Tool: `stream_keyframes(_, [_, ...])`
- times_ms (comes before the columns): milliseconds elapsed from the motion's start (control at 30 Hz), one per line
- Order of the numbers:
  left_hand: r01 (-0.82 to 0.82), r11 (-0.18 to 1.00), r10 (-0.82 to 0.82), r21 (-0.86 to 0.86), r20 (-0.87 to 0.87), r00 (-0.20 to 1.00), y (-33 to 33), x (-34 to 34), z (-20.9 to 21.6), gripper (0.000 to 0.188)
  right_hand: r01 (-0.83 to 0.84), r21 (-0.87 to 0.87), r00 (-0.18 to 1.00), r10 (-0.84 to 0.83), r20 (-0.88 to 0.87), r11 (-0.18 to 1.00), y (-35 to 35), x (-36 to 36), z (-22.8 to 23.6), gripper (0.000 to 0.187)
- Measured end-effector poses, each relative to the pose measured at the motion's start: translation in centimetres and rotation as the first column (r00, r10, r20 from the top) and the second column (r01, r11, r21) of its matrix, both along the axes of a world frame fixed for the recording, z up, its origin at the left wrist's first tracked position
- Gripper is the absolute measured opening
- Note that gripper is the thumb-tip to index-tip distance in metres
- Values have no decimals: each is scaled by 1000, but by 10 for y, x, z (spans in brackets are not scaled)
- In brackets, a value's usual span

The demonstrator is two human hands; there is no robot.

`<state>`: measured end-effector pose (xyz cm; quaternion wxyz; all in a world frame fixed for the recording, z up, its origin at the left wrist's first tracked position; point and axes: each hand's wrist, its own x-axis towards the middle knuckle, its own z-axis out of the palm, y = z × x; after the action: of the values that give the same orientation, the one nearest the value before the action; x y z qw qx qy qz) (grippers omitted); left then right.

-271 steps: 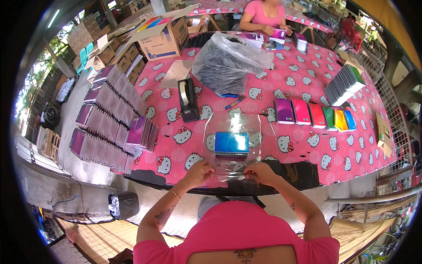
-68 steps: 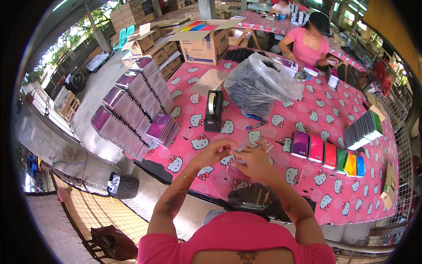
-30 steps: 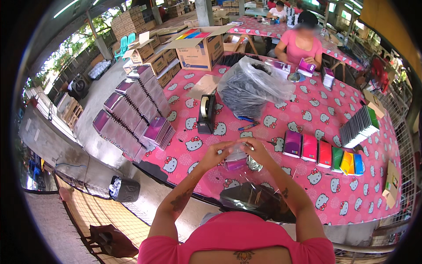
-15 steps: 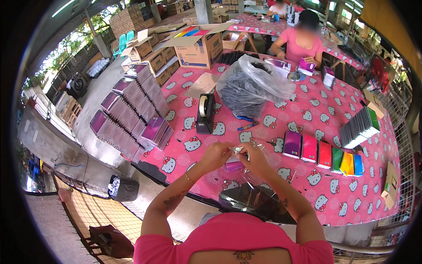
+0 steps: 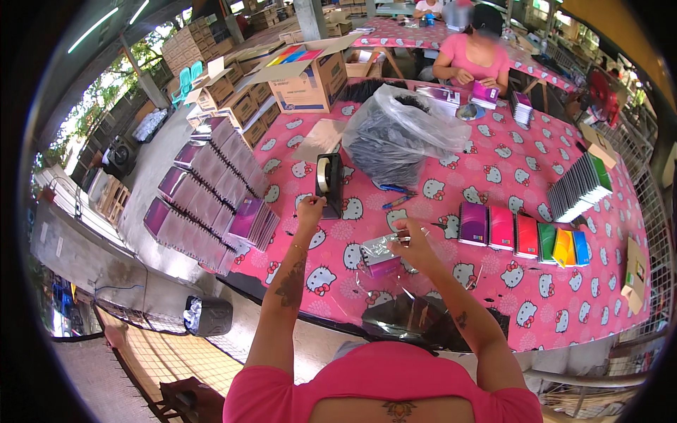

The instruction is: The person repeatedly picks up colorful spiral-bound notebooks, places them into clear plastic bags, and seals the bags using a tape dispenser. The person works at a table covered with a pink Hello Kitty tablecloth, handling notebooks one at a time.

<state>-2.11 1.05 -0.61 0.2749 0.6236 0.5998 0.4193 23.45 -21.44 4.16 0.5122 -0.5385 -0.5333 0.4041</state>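
My left hand is at the near end of a black tape dispenser, thumb and fingers pinched by its cutting edge; whatever is between the fingertips is too small to make out. A roll of tape sits in the dispenser. My right hand pinches clear plastic film folded over the end of a purple notebook, which lies on the table in front of me. Loose film spreads toward me over a dark sheet at the table's near edge.
Stacked spiral notebooks stand left; colored notebooks lie in a row right, near another stack. A plastic bag of black coils, pens and an open carton are farther back. A person handles a notebook across the table.
My left hand has left the film and moved left to the tape dispenser. My right hand stays at the notebook, shifted slightly. The person opposite has raised a hand toward their notebook.
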Motion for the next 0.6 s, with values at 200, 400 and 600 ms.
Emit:
stream_keyframes(200, [331, 927, -26, -179, 846, 532, -30, 6, -2, 13, 83, 22, 997, -83, 4, 996, -1, 7, -6, 45])
stream_keyframes(400, [-25, 999, 11, -41, -311, 950, -15, -22, 0, 9, 49, 6, 999, -49, 3, 999, -3, 1, -7, 44])
stream_keyframes(600, [854, 465, -885, -232, -115, 451, -104, 51, 141, 33, 89, -4, 996, -89, 9, 996, -11, -1, -12, 44])
